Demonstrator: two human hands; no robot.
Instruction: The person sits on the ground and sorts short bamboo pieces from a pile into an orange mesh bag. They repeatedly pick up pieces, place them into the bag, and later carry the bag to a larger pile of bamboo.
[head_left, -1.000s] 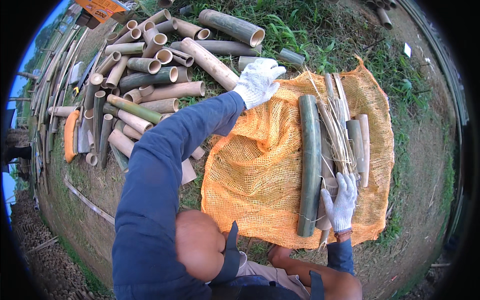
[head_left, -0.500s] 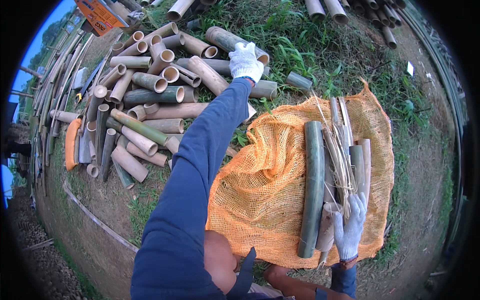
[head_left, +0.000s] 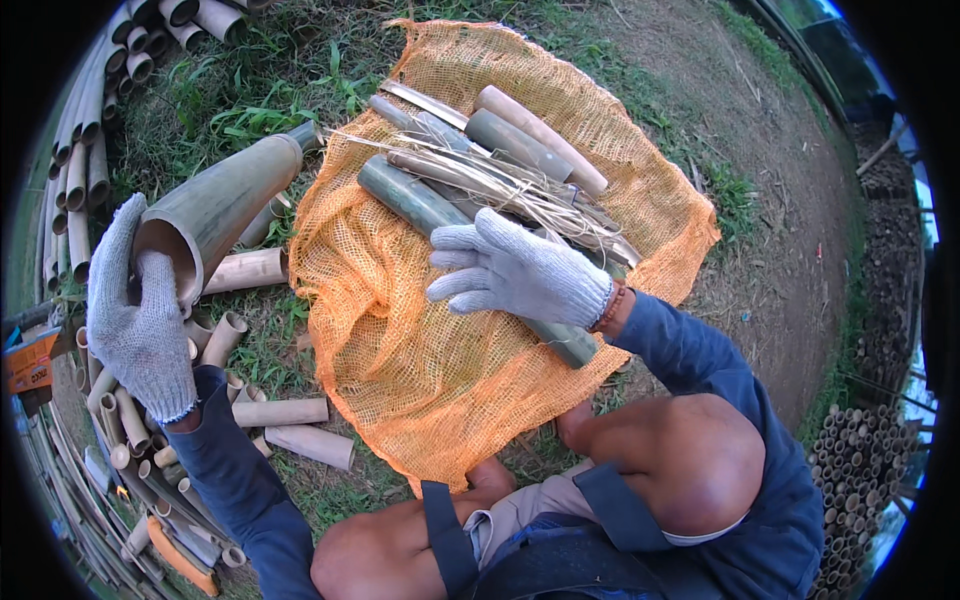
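My left hand point(head_left: 140, 320), in a knitted grey work glove, is wrapped around the open mouth of a thick bamboo section point(head_left: 215, 215), fingers curled over the rim and thumb side on the outer wall. I judge that grip at the cut end gives the best purchase on a smooth, round tube. The section points off toward two o'clock, its far end touching the edge of the orange mesh sack point(head_left: 400, 330).

My right hand point(head_left: 515, 272) lies flat and spread, holding nothing, pressing on a long green bamboo pole point(head_left: 440, 215) at the middle of the sack. It looks to me as if it steadies the bundle and pins the loose netting.

The sack is coarse, open-weave and floppy, spread on the grass point(head_left: 250, 100). On it lie green and pale tan poles point(head_left: 540, 135) side by side, running from eleven to five o'clock, with dry straw-like strips point(head_left: 480, 165) across them.

At seven to nine o'clock, short hollow offcuts point(head_left: 280, 412) lie scattered, pale and matt, with clean round cut ends.
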